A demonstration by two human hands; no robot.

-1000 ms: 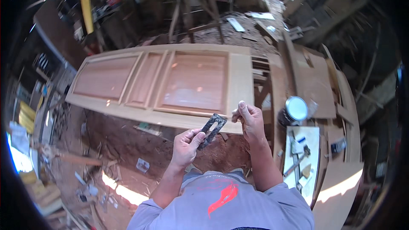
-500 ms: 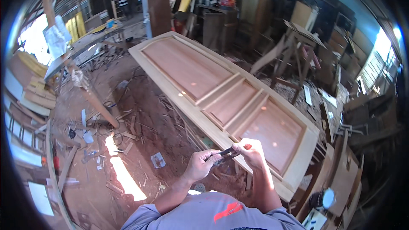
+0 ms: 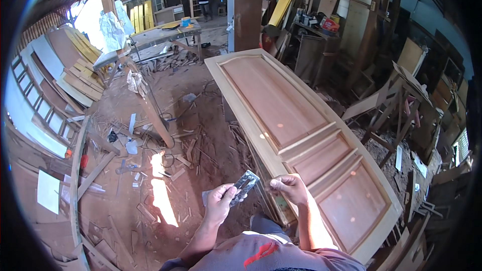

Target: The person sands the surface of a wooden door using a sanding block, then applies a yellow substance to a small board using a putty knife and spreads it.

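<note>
At lower centre, the left hand (image 3: 219,204) pinches a dark flat block (image 3: 245,184); the right hand (image 3: 291,188) has thumb and fingers pressed together. Upper left, a blue container (image 3: 186,22) stands, contents indistinct.

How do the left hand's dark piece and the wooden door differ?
Size: the dark piece is far smaller than the wooden door.
Look: the dark piece has pale marks; the wooden door has reddish-brown panels in a paler frame.
Pose: the dark piece is gripped in the left hand; the wooden door lies flat.
Both are longer than wide.
</note>
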